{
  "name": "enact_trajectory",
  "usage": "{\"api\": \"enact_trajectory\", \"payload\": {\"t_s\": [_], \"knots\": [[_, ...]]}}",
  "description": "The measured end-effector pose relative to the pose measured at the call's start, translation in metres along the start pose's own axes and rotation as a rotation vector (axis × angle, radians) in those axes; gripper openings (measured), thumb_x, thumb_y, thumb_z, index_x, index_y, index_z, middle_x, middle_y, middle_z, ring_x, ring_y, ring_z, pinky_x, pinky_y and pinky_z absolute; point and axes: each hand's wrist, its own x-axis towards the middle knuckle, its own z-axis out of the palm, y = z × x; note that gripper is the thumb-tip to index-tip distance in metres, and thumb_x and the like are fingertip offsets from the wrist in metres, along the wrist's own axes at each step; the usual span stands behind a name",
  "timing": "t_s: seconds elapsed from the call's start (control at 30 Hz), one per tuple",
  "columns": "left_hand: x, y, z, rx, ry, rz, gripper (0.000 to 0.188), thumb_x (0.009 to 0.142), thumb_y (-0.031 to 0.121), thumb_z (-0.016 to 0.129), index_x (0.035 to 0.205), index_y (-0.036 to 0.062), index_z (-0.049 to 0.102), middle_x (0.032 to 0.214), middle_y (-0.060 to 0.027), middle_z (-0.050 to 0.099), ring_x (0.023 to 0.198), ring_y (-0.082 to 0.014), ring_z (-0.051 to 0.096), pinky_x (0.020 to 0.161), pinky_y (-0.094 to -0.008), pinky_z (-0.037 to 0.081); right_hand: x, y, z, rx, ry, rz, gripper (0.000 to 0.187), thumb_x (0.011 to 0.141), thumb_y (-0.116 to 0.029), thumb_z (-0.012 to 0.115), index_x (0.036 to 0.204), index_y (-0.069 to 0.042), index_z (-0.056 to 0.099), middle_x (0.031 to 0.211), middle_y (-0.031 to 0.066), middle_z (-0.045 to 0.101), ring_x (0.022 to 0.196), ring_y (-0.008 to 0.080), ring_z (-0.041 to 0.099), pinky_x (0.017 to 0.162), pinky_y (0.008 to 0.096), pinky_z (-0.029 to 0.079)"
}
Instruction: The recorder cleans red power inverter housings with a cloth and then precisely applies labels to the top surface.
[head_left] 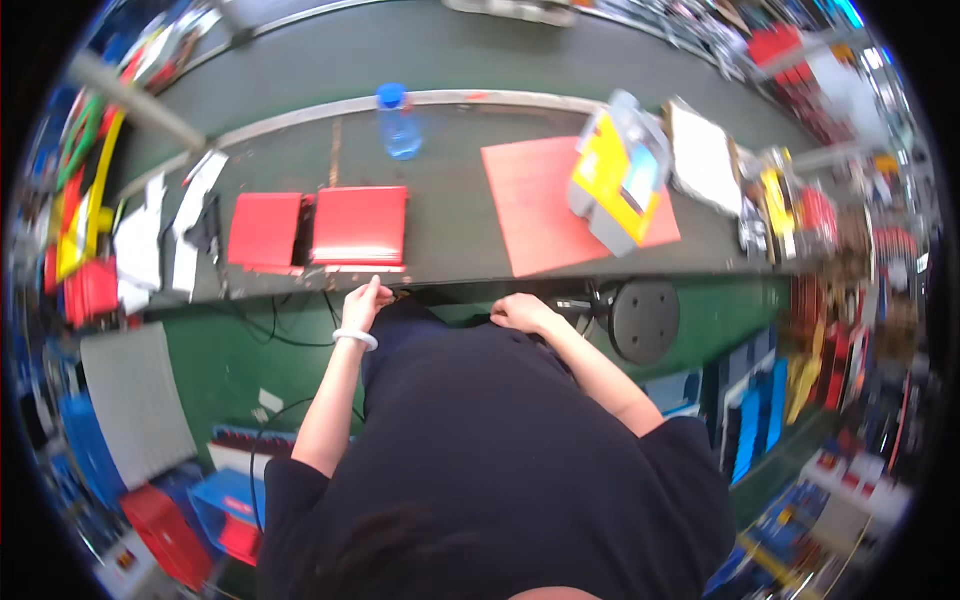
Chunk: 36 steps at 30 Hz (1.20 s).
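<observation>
My left hand, with a white band round its wrist, is just off the bench's front edge. Its fingers are drawn together, and anything inside them is hidden. Closest to it on the bench is a glossy red box-like piece; a second, similar red piece lies to its left with a narrow dark gap between. Over my lap rests my right hand, fingers curled in; whatever they may hold cannot be made out. Neither hand touches the red pieces.
Toward the back of the bench stands a clear bottle with a blue cap. A yellow and grey bin sits on an orange-red sheet. White papers lie at left. A round dark stool seat is below the bench at right.
</observation>
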Motion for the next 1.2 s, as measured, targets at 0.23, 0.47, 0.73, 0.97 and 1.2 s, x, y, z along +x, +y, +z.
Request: {"api": "enact_trajectory", "payload": {"t_s": [0.23,0.47,0.73,0.97,1.2], "knots": [[0.012,0.019,0.045,0.416,-0.360,0.175,0.024,0.090,0.023,0.060,0.082,0.0007,0.064,0.075,-0.0022,0.063,0.071,-0.0079,0.057,0.068,-0.0222,0.046,-0.028,0.007,0.037,0.223,0.179,0.244,0.028,0.082,-0.030,0.055,0.097,-0.010,0.069,0.093,0.0128,0.068,0.089,0.0297,0.064,0.080,0.0409,0.050],[0.018,0.032,0.109,0.879,-0.522,0.621,0.018,0.084,0.019,0.066,0.086,0.0013,0.063,0.076,-0.0053,0.063,0.067,-0.0125,0.057,0.064,-0.0265,0.046,-0.071,0.010,0.114,0.482,0.446,0.405,0.025,0.081,-0.029,0.058,0.091,-0.010,0.070,0.085,0.0124,0.068,0.085,0.0292,0.065,0.077,0.0406,0.050],[0.065,0.032,0.136,1.375,-0.415,0.922,0.036,0.071,0.027,0.079,0.075,0.0050,0.051,0.063,-0.0031,0.041,0.056,-0.0160,0.041,0.053,-0.0307,0.038,-0.080,0.073,0.179,0.689,0.806,0.634,0.022,0.082,-0.027,0.059,0.092,-0.009,0.068,0.088,0.0130,0.065,0.089,0.0320,0.061,0.079,0.0418,0.049],[0.069,0.022,0.138,1.320,-0.294,0.994,0.037,0.077,0.021,0.074,0.067,0.0052,0.042,0.059,-0.0004,0.034,0.053,-0.0108,0.032,0.048,-0.0270,0.031,-0.032,0.158,0.258,0.817,0.669,0.751,0.069,0.077,-0.055,0.061,0.135,-0.022,0.045,0.142,0.0271,0.030,0.121,0.0473,0.041,0.102,0.0486,0.037],[0.081,0.009,0.129,1.175,-0.221,1.093,0.034,0.084,0.013,0.065,0.066,0.0058,0.038,0.059,0.0027,0.029,0.054,-0.0086,0.027,0.048,-0.0256,0.025,0.004,0.169,0.227,0.759,0.441,0.975,0.084,0.078,-0.057,0.059,0.145,-0.021,0.025,0.146,0.0294,0.017,0.120,0.0499,0.041,0.089,0.0548,0.045]]}}
